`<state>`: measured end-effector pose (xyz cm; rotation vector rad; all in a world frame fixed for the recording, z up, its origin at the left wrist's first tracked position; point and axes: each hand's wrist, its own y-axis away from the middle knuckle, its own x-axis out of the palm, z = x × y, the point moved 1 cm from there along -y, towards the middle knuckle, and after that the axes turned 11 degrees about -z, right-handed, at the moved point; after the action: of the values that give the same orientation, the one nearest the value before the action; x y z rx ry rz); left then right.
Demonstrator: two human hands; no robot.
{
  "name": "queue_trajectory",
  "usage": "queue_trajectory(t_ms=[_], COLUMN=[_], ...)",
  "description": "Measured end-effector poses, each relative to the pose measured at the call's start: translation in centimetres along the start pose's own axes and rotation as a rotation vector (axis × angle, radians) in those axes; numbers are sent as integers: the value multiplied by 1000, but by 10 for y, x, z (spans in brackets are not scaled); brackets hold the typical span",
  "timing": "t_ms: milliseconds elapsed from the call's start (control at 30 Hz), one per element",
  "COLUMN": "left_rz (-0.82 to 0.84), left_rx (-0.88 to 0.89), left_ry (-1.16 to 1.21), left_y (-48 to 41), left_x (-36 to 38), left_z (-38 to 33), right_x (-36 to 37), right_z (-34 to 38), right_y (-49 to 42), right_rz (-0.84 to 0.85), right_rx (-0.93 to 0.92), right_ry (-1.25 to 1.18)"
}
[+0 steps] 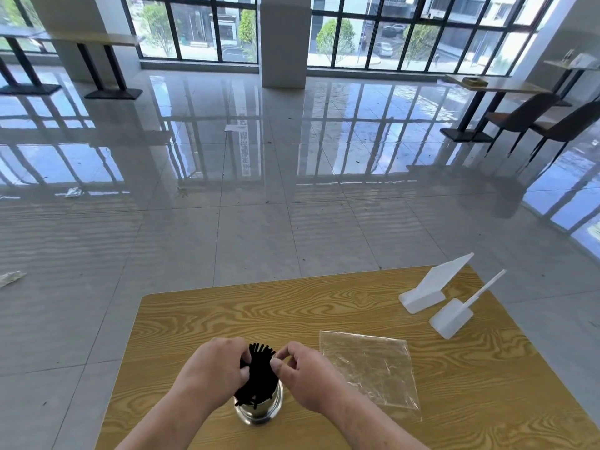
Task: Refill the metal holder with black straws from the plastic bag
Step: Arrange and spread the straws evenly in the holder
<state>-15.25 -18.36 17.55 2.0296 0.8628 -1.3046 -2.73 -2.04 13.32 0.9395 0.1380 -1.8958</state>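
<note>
A shiny metal holder (259, 409) stands near the front of the wooden table (292, 306). A thick bundle of black straws (259, 368) stands in it and fans out at the top. My left hand (216, 368) grips the bundle from the left side. My right hand (302, 373) touches the straws from the right, with thumb and forefinger pinched at the upper straw ends. The clear plastic bag (370, 368) lies flat on the table to the right of the holder, and it looks empty.
Two white plastic stands (431, 287) (453, 315) sit at the table's far right corner. Beyond the table lies a glossy tiled floor with scraps of litter. Dark chairs (532, 121) and other tables stand by the windows.
</note>
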Motion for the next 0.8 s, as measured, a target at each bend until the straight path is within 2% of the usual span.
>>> queue_trajectory(t_ms=[433, 800], left_rz=[-32, -100], left_rx=[-56, -98], left_ry=[51, 207], left_y=[-4, -3], left_x=[-43, -98], left_z=[0, 8], right_x=[3, 0], right_z=[0, 4], right_y=[-3, -6], right_rz=[-33, -37], right_rx=[-8, -1], right_ry=[-73, -130])
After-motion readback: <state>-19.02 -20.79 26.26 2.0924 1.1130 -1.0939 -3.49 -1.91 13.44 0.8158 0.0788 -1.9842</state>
